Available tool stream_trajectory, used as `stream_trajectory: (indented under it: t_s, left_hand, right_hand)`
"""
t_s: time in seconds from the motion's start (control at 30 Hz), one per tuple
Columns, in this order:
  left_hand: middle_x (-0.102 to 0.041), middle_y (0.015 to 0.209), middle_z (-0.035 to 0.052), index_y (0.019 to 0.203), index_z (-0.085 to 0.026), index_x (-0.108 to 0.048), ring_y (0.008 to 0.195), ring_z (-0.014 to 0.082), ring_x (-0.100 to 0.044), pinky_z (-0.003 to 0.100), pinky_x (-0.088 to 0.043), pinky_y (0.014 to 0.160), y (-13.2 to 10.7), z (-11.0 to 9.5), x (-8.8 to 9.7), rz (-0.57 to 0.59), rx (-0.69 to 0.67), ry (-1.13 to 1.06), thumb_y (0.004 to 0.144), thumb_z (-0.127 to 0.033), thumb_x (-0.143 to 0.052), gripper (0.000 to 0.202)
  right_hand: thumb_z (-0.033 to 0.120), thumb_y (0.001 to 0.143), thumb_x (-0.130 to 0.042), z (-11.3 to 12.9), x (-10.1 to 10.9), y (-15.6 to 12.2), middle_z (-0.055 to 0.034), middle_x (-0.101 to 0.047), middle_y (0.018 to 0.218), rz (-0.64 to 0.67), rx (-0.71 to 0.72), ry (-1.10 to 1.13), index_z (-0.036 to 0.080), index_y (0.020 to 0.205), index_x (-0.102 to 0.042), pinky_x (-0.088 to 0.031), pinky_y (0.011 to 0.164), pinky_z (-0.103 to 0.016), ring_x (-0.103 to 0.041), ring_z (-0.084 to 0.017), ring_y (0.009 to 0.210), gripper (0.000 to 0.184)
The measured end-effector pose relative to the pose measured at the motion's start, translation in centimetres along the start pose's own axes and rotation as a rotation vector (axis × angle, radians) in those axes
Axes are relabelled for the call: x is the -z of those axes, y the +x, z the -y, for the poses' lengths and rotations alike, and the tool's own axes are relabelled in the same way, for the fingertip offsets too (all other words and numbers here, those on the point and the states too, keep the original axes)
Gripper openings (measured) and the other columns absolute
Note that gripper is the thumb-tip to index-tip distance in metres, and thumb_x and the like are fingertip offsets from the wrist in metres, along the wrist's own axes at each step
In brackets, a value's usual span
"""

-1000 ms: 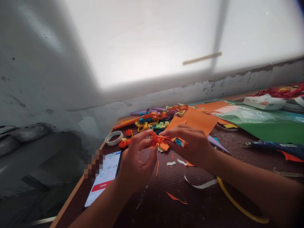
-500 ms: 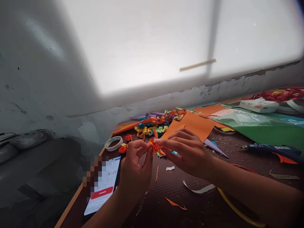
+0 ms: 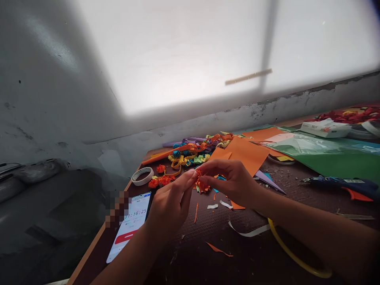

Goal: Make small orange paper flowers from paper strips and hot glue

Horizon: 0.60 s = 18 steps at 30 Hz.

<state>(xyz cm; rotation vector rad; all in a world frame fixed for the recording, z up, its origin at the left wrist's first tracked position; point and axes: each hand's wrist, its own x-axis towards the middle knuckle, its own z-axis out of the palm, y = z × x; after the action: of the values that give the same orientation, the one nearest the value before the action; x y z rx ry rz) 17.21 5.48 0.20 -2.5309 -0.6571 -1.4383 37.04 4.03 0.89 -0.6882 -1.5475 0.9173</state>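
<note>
My left hand [image 3: 170,204] and my right hand [image 3: 231,182] meet above the dark table [image 3: 208,245], both pinching a small crumpled orange paper piece [image 3: 202,185] between their fingertips. The paper is bunched into a tight wad and partly hidden by my fingers. Just behind my hands lie small rolled paper flowers in red [image 3: 162,181], yellow and blue [image 3: 184,156]. An orange paper sheet [image 3: 243,152] lies flat behind my right hand.
A phone [image 3: 130,225] with a running timer lies near the table's left edge, beside a tape roll [image 3: 142,175]. A glue gun [image 3: 341,184], green sheets [image 3: 335,160], a tissue pack [image 3: 326,127], a yellow cord [image 3: 297,257] and paper scraps [image 3: 219,249] lie to the right and front.
The orange paper has gone from a spread, spiky shape to a small tight wad. My hands have closed in on each other and the fingertips now press together round it.
</note>
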Motion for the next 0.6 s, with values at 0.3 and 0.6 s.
stream_trajectory:
  t_s: [0.3,0.6]
  left_hand:
    - [-0.073,0.114,0.0077,0.12,-0.023,-0.055,0.103,0.0209,-0.073,0.033,-0.063,0.085,0.9,-1.8,-0.9,0.116,0.688,-0.729,0.088,-0.023,-0.07,0.036]
    - [-0.066,0.099,0.0031,0.101,-0.022,-0.067,0.096,0.0151,-0.064,0.027,-0.054,0.087,0.6,-1.0,-0.8,-0.044,0.486,-0.418,0.09,-0.018,-0.065,0.012]
  right_hand:
    - [0.025,0.081,-0.079,-0.3,-0.8,-0.4,-0.0049,-0.078,0.09,-0.258,0.131,-0.149,0.019,0.094,-0.076,-0.064,0.072,-0.029,-0.075,-0.017,0.08,0.015]
    - [0.024,0.086,-0.073,-0.7,-0.8,-0.5,-0.0018,-0.073,0.09,-0.224,0.197,-0.256,0.02,0.093,-0.067,-0.061,0.081,-0.029,-0.072,-0.015,0.086,0.01]
